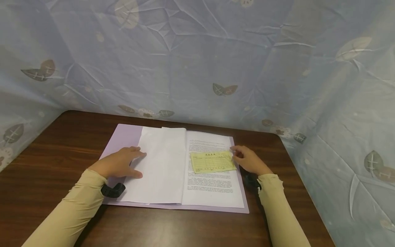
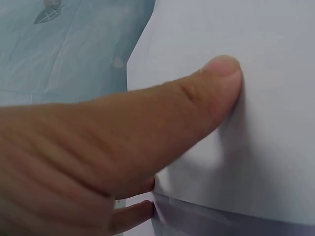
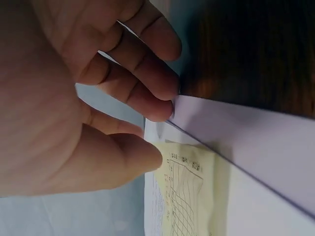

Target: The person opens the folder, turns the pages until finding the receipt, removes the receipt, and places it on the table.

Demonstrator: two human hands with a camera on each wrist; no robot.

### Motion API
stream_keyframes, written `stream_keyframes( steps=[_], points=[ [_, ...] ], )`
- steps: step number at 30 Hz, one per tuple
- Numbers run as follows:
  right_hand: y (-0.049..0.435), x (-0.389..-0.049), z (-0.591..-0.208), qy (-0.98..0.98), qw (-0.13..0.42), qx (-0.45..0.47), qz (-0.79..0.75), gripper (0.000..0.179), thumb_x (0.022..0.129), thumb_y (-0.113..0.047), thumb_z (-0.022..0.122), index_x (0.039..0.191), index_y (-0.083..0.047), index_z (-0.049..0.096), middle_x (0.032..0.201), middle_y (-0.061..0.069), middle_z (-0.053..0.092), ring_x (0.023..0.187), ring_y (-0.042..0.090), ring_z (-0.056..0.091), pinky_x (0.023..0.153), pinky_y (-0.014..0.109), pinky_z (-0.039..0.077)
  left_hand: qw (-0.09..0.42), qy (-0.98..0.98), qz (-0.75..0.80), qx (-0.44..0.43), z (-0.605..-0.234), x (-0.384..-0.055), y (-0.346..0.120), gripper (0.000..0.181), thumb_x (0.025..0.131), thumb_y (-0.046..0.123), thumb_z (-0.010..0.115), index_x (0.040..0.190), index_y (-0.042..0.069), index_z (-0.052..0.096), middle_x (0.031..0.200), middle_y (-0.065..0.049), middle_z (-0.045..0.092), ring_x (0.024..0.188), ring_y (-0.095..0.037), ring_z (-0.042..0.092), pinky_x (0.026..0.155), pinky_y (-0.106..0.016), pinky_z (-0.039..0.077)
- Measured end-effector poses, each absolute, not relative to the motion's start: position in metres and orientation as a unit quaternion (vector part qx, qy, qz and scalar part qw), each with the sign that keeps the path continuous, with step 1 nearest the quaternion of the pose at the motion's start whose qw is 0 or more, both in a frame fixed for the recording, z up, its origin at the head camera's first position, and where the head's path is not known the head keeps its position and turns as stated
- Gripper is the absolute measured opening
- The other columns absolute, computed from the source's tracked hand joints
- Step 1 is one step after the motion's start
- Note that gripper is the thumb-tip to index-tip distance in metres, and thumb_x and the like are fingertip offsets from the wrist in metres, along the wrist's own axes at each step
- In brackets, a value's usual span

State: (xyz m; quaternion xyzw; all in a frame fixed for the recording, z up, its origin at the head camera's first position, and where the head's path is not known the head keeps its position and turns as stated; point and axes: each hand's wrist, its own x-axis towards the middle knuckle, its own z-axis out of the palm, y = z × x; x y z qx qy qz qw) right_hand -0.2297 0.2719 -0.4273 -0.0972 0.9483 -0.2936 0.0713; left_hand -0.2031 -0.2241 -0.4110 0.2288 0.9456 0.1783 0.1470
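A purple folder (image 1: 126, 135) lies spread on the table with printed sheets (image 1: 213, 192) on its right side. On its left side lies a blank white sheet (image 1: 160, 164). My left hand (image 1: 121, 163) rests at that sheet's left edge, thumb and fingers spread; in the left wrist view the thumb (image 2: 216, 83) lies over the white paper. A yellow form slip (image 1: 213, 162) with a printed grid lies on the printed sheets. At the slip's right end is my right hand (image 1: 249, 159), thumb (image 3: 142, 157) by its corner and other fingertips along the folder's right edge.
The dark wooden table (image 1: 160, 226) extends around the folder on all sides. A pale blue curtain (image 1: 191, 68) with leaf prints hangs behind the table and along its right side. Each wrist wears a black band (image 1: 112, 190).
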Motion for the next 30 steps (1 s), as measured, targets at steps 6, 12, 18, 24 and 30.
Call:
stream_keyframes(
  steps=[6,12,18,24,30],
  points=[
    [0.2685,-0.2311,-0.4309,0.947,0.073,-0.113,-0.290,0.051,0.102,-0.022,0.065,0.148,-0.004,0.054,0.112,0.011,0.060,0.095,0.024,0.055,0.081,0.038,0.047,0.143,0.947,0.173,0.230,-0.4118,-0.2044,-0.2224,0.087,0.081,0.047,0.086,0.147,0.001,0.055,0.156,-0.035,0.038,0.145,-0.057,0.033,0.114,-0.069,0.030],
    [0.2672,-0.2345,-0.4350,0.948,0.079,-0.130,-0.279,0.053,0.101,-0.016,0.065,0.150,-0.001,0.051,0.109,0.012,0.056,0.094,0.023,0.052,0.083,0.038,0.046,0.144,0.946,0.176,0.230,-0.4087,-0.2022,-0.2211,0.086,0.080,0.045,0.087,0.146,0.000,0.055,0.155,-0.036,0.039,0.145,-0.057,0.032,0.115,-0.069,0.030],
    [0.2670,-0.2347,-0.4363,0.951,0.094,-0.125,-0.267,0.057,0.101,-0.017,0.066,0.153,-0.001,0.048,0.104,0.011,0.052,0.090,0.023,0.049,0.078,0.036,0.043,0.141,0.948,0.171,0.230,-0.4082,-0.2021,-0.2203,0.087,0.080,0.045,0.087,0.146,-0.001,0.055,0.155,-0.037,0.039,0.144,-0.057,0.033,0.114,-0.069,0.031],
    [0.2662,-0.2347,-0.4361,0.953,0.107,-0.123,-0.255,0.061,0.101,-0.019,0.066,0.155,-0.001,0.044,0.106,0.011,0.051,0.092,0.023,0.049,0.078,0.036,0.042,0.138,0.948,0.169,0.231,-0.4089,-0.2029,-0.2204,0.087,0.079,0.046,0.087,0.145,-0.001,0.056,0.154,-0.037,0.040,0.143,-0.058,0.034,0.113,-0.069,0.031],
    [0.2667,-0.2349,-0.4364,0.951,0.107,-0.123,-0.263,0.060,0.100,-0.018,0.067,0.153,-0.001,0.047,0.105,0.012,0.051,0.091,0.023,0.049,0.077,0.036,0.042,0.137,0.948,0.169,0.232,-0.4105,-0.2031,-0.2204,0.087,0.079,0.046,0.087,0.145,-0.001,0.056,0.154,-0.037,0.040,0.143,-0.058,0.034,0.114,-0.069,0.031]
  ],
)
